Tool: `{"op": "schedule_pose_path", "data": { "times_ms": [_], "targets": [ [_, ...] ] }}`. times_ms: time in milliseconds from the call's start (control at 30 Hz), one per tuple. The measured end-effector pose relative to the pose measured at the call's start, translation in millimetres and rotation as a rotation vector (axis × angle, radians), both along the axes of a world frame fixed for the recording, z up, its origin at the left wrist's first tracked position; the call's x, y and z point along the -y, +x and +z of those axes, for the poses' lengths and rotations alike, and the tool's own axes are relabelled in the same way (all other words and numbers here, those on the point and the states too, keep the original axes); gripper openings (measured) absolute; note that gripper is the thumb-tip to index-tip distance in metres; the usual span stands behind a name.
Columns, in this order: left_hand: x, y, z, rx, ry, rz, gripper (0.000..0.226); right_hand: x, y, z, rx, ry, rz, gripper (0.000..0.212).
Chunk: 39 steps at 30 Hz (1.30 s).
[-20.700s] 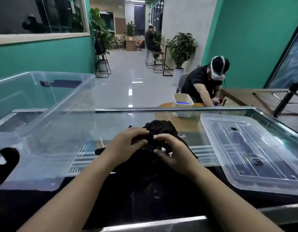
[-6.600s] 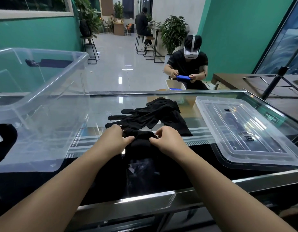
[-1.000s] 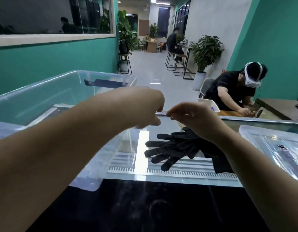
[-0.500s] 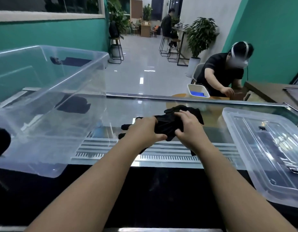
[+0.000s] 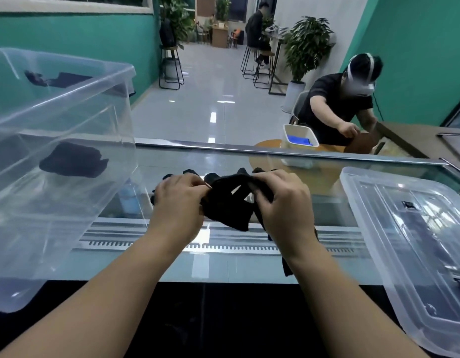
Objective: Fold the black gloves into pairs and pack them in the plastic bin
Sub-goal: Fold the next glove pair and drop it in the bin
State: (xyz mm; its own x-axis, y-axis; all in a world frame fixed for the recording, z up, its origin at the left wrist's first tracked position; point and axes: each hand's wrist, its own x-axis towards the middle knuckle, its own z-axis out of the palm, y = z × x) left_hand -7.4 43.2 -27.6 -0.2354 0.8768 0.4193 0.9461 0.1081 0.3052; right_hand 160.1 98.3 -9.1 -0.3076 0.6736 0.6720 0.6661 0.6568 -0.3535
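Two hands hold black gloves over a glass bench in a green room.

The bench (image 5: 223, 264) has a shiny glass top and a dark front edge. A big clear plastic bin (image 5: 68, 161) sits on its left side with a folded pair (image 5: 74, 160) of gloves inside. The clear lid (image 5: 414, 244) lies flat on the right. Behind the bench is a long shiny floor, green walls, a leafy plant (image 5: 307, 45) and a seated person (image 5: 339, 107) in a white headset. The left hand (image 5: 178, 205) and the right hand (image 5: 283, 205) are both closed, pinching the black gloves (image 5: 228, 202) between them, just above the glass. Half a second ago the gloves were bunched low by the glass; now they are lifted a little and pulled wider between the hands. A second ago the bin showed no folded pair.
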Motion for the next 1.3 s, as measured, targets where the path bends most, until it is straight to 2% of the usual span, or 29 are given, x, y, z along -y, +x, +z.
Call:
{"op": "schedule_pose_path", "data": {
  "times_ms": [100,167,233,267,367,433,500,533,600,667,733,767,800,867,933,1000,1067,1200,1233,1300],
  "targets": [
    [3.4,15.1,8.3,0.270,-0.137,-0.083,0.021,8.4,-9.1,0.3,0.001,-0.122,0.167,0.028],
    [6.0,23.5,14.1,0.632,-0.223,-0.225,0.027,12.3,-10.7,0.8,0.056,-0.274,0.326,0.035],
    [9.3,24.4,21.9,1.024,-0.164,-0.295,0.021,14.3,-8.9,3.1,0.087,-0.417,0.467,0.046],
    [9.3,22.9,23.3,1.163,-0.106,-0.282,0.018,15.5,-8.5,4.4,0.095,-0.451,0.504,0.052],
    [8.0,19.6,25.4,1.313,0.090,-0.143,0.016,14.3,-9.9,0.7,0.072,-0.366,0.496,0.056],
    [5.0,14.3,25.1,1.363,0.155,-0.041,0.019,11.0,-10.9,-5.0,0.086,-0.310,0.383,0.043],
    [2.1,1.3,23.3,1.385,0.149,0.051,0.018,8.2,-10.6,-9.1,0.150,-0.350,0.255,0.035],
    [1.1,-6.3,21.7,1.338,0.128,0.090,0.015,7.3,-9.9,-11.1,0.186,-0.383,0.208,0.042],
    [-1.3,-20.8,17.3,1.064,0.074,0.168,0.013,6.4,-8.8,-12.4,0.260,-0.449,0.143,0.066],
    [-1.0,-27.4,13.8,0.788,0.024,0.233,0.037,8.4,-9.2,-9.1,0.398,-0.456,0.116,0.075],
    [1.7,-27.6,11.5,0.577,-0.035,0.280,0.071,10.4,-9.1,-6.7,0.495,-0.439,0.110,0.070],
    [2.7,-26.8,10.9,0.439,-0.065,0.337,0.082,10.9,-8.8,-6.1,0.496,-0.441,0.109,0.066],
    [4.6,-24.9,12.0,0.295,-0.065,0.390,0.083,11.4,-8.7,-5.5,0.480,-0.446,0.103,0.063],
    [6.6,-20.8,15.9,0.122,0.046,0.366,0.059,12.0,-9.3,-5.1,0.467,-0.437,0.076,0.060],
    [8.1,-13.3,21.1,0.125,0.133,0.139,0.024,12.9,-10.0,-4.2,0.467,-0.409,0.052,0.056],
    [9.4,-5.7,20.8,0.209,0.041,-0.063,0.014,16.5,-9.8,-1.4,0.407,-0.399,0.100,0.045],
    [9.3,-3.1,16.8,0.266,-0.086,-0.171,0.022,19.8,-9.5,1.6,0.307,-0.452,0.184,0.031],
    [11.8,-5.0,11.2,0.215,-0.251,-0.247,0.052,24.9,-10.5,5.0,0.177,-0.602,0.211,0.008],
    [11.9,-6.3,9.9,0.207,-0.269,-0.264,0.054,25.4,-10.9,5.4,0.122,-0.653,0.195,0.007],
    [10.0,-9.3,7.8,0.158,-0.221,-0.294,0.046,24.5,-11.6,6.1,-0.037,-0.800,0.183,0.016]
  ]
}}
